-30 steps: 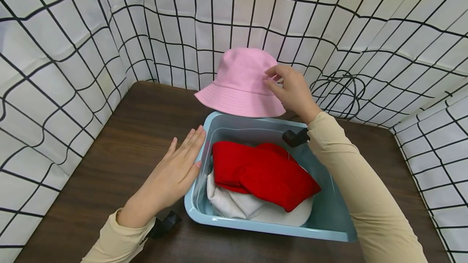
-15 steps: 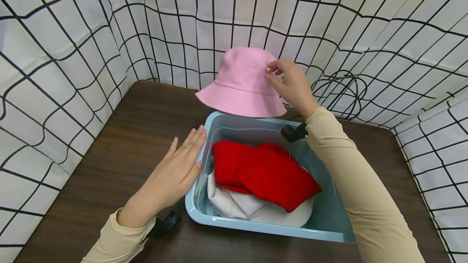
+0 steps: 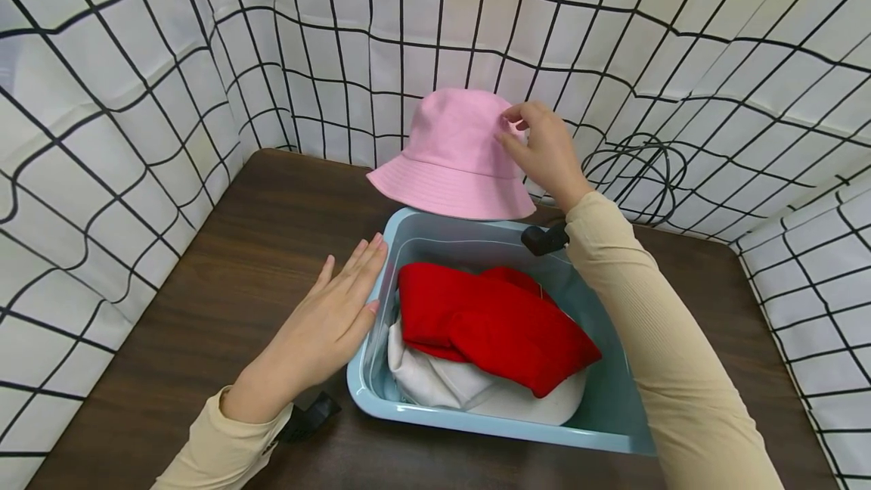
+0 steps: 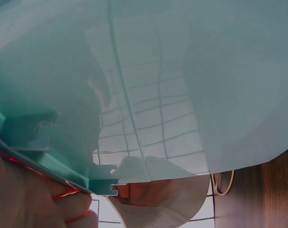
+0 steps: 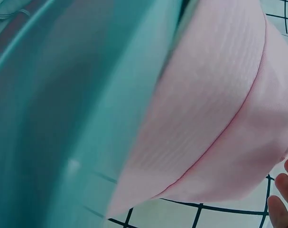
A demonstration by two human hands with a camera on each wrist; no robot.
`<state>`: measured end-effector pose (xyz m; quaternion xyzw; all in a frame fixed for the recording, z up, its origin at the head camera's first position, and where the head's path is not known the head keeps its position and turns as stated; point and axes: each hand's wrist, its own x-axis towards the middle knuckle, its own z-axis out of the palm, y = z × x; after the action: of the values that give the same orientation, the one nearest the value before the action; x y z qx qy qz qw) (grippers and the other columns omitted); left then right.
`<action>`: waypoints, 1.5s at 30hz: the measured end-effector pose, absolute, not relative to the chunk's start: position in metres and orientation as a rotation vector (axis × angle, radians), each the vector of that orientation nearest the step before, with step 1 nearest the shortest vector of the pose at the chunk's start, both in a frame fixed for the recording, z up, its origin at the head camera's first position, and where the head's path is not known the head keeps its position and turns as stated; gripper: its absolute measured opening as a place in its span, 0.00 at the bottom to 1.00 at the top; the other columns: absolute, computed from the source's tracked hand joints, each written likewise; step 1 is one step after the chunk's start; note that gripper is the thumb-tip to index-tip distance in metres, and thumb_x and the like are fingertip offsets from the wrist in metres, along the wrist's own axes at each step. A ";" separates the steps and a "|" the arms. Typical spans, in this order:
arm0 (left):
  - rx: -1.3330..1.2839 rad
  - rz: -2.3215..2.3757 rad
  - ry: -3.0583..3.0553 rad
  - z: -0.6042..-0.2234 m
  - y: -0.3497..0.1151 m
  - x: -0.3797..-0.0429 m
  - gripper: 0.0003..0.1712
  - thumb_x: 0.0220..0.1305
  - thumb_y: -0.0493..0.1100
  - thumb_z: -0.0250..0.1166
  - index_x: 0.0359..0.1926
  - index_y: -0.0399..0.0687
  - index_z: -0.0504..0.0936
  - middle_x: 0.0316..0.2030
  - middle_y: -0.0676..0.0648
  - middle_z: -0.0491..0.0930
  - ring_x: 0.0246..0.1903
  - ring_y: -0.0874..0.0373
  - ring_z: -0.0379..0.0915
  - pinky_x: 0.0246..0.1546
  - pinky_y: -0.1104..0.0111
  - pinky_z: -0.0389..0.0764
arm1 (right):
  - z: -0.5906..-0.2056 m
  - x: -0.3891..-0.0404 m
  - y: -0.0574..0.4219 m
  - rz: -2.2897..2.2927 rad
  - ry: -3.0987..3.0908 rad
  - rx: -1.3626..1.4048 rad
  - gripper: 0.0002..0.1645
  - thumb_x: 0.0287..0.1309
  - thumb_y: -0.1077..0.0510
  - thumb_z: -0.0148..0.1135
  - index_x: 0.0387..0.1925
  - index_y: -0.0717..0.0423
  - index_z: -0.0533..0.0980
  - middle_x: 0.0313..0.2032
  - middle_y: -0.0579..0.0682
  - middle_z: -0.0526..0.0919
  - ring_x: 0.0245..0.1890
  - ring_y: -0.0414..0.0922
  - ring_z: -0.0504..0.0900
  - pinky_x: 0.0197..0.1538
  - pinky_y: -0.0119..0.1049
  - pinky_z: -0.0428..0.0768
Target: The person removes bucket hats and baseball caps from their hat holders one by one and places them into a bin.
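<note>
A pink bucket hat (image 3: 456,150) stands brim down against the back wall, behind a light blue plastic tub (image 3: 503,429). My right hand (image 3: 544,150) pinches the fabric at the right side of its crown; in the right wrist view, curled fingers (image 5: 285,190) reach that side. The left hand (image 3: 316,324) lies flat along the tub's left rim, fingers straight and together, fingertips near the back left corner. Inside the tub, a folded red cloth item (image 3: 490,324) rests on a white cloth item (image 3: 435,376) with a rounded edge.
Black wire grid over white sheeting (image 3: 340,44) encloses the back and both sides. A coil of black cable (image 3: 640,172) hangs at the back right. Dark wood tabletop (image 3: 252,248) extends left of the tub. Black wrist cameras (image 3: 309,418) sit on both wrists.
My right hand has risen slightly along the crown of the pink bucket hat. The hat, the tub, its contents and the left hand have stayed put, apart from a small view shift.
</note>
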<state>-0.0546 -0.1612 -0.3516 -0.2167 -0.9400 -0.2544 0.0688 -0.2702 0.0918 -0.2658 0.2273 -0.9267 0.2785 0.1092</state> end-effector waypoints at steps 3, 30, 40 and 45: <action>-0.655 -0.762 -2.830 -0.352 -0.161 -0.055 0.37 0.68 0.44 0.50 0.73 0.41 0.47 0.72 0.44 0.46 0.71 0.47 0.40 0.65 0.42 0.42 | -0.265 -0.273 0.091 0.833 -2.742 0.644 0.22 0.61 0.55 0.59 0.53 0.65 0.73 0.51 0.58 0.75 0.52 0.52 0.73 0.54 0.44 0.70; -0.651 -0.683 -2.854 -0.348 -0.160 -0.055 0.38 0.68 0.45 0.50 0.73 0.40 0.47 0.72 0.44 0.47 0.71 0.48 0.40 0.66 0.42 0.41 | -0.265 -0.289 0.074 1.014 -2.775 0.547 0.24 0.63 0.53 0.58 0.58 0.57 0.72 0.47 0.53 0.77 0.50 0.45 0.74 0.54 0.36 0.72; -0.650 -0.687 -2.857 -0.349 -0.159 -0.052 0.38 0.68 0.45 0.50 0.73 0.41 0.47 0.72 0.44 0.47 0.71 0.46 0.41 0.65 0.42 0.42 | -0.269 -0.293 0.073 1.231 -2.752 0.450 0.12 0.60 0.54 0.62 0.37 0.59 0.74 0.35 0.49 0.69 0.37 0.42 0.67 0.36 0.30 0.68; -0.652 -0.690 -2.846 -0.349 -0.160 -0.052 0.38 0.68 0.45 0.50 0.73 0.40 0.47 0.72 0.43 0.47 0.71 0.46 0.41 0.65 0.42 0.42 | -0.265 -0.295 0.074 1.164 -2.761 0.537 0.12 0.61 0.55 0.61 0.34 0.60 0.72 0.36 0.49 0.68 0.38 0.43 0.67 0.38 0.30 0.67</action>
<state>-0.0519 -0.1596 -0.3486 -0.2169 -0.9462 -0.2294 0.0705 -0.2949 0.0743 -0.2652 0.1763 -0.9059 0.3819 0.0488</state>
